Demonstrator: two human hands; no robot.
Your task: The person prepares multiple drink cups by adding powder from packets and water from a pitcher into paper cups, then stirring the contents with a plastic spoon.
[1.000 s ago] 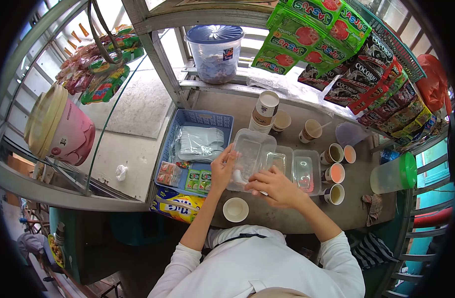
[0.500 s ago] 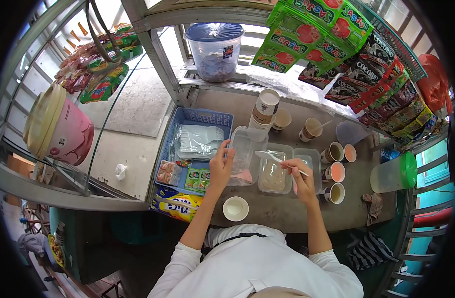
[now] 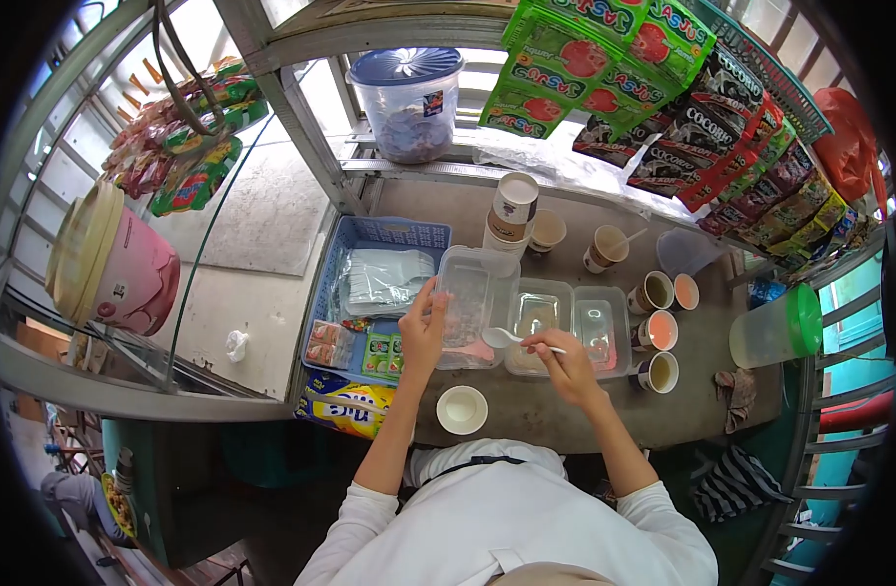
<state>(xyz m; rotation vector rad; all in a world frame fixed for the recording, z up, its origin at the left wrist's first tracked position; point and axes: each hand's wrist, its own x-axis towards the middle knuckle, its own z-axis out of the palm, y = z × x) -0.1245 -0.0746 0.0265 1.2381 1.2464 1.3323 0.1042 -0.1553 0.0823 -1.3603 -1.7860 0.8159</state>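
Between right-hand fingers (image 3: 544, 344) pinched shut, white spoon (image 3: 512, 338); left fingers (image 3: 430, 311) gripping clear lid (image 3: 464, 305).

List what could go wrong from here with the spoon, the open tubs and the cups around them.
1. The right hand holds a white plastic spoon over the gap between tubs; anything on it could drop onto the counter.
2. The left hand tilts the clear lid above the left tub; it could slip into the pink contents.
3. Filled cups stand close by the right arm; a sweep might tip them.
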